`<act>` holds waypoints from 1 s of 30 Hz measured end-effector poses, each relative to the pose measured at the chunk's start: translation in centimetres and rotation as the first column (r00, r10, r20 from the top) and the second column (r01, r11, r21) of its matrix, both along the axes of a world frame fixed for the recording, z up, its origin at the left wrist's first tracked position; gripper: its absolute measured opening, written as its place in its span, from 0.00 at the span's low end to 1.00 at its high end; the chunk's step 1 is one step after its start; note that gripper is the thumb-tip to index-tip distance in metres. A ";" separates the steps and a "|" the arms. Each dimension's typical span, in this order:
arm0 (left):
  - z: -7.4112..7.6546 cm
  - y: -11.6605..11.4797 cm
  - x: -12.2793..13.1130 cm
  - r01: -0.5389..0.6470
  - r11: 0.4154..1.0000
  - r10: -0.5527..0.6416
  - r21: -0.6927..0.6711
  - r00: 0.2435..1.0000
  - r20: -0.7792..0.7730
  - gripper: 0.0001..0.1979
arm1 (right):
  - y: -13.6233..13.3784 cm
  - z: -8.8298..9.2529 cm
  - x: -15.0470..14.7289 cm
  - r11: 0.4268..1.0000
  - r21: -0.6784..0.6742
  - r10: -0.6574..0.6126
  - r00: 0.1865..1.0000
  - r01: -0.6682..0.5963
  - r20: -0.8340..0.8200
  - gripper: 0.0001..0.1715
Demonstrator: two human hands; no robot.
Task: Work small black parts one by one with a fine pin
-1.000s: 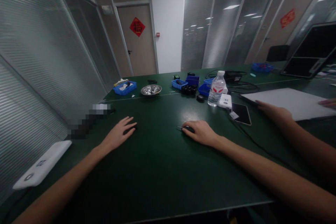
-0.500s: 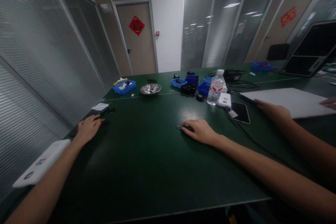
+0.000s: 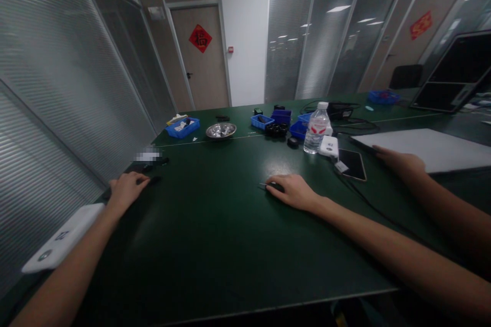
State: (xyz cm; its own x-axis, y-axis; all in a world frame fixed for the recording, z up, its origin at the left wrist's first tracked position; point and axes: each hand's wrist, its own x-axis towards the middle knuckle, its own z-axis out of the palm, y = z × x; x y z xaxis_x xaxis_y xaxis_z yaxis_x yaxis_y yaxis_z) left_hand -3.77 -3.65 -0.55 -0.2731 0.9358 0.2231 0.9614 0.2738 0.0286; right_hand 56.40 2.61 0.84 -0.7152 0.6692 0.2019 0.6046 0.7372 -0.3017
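Note:
On the left side of the green table, my left hand [image 3: 126, 190] has its fingers closed on a small dark object [image 3: 154, 181], too dim to name. Just beyond that hand lie small black pieces [image 3: 163, 161] and a blurred white patch [image 3: 149, 155]. My right hand [image 3: 294, 191] rests on the tabletop near the middle, fingers curled over a black-handled tool [image 3: 275, 187] with a thin metal shaft. The shaft points left; the palm hides part of the handle.
A metal bowl [image 3: 221, 131] with small pieces stands behind, between blue trays [image 3: 183, 127]. A water bottle [image 3: 316, 129], a white device [image 3: 329, 146] and a phone [image 3: 353, 164] are to the right. A co-worker's hand [image 3: 401, 160] touches a white board [image 3: 433, 148]. A white box [image 3: 63, 237] lies beside my left forearm.
My left hand's fingers have gone from spread out to closed on the small dark object. My right hand stays nearly still. At the far right, a second co-worker hand has left the view.

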 end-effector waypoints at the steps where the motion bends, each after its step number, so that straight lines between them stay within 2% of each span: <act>1: 0.1 0.0 0.2 -0.001 1.000 0.001 -0.003 1.000 0.006 0.18 | 0.0 0.0 0.0 1.000 0.003 0.001 1.000 -0.001 0.000 0.23; 8: -0.1 0.2 0.8 -0.011 0.998 0.007 0.065 0.998 0.065 0.18 | 0.0 -0.1 -0.1 1.000 0.000 0.000 1.000 0.000 0.002 0.23; 11: -0.2 0.0 1.0 -0.036 0.987 0.014 0.160 0.990 0.137 0.21 | -0.2 0.2 -0.1 1.000 0.001 -0.005 1.000 0.005 0.004 0.22; 15: -0.1 -0.2 1.7 -0.036 0.968 -0.033 0.249 0.963 0.267 0.24 | -0.3 0.4 -0.2 1.000 -0.005 -0.001 1.000 0.001 0.010 0.22; 22: -0.1 0.0 3.6 -0.027 0.976 -0.051 0.217 0.936 0.348 0.23 | -0.2 0.3 -0.1 1.000 -0.004 0.005 1.000 -0.005 0.001 0.22; 30: -0.3 -0.1 3.6 -0.016 0.979 -0.062 0.205 0.928 0.368 0.24 | -0.2 0.2 -0.1 1.000 0.003 0.006 1.000 -0.006 -0.003 0.22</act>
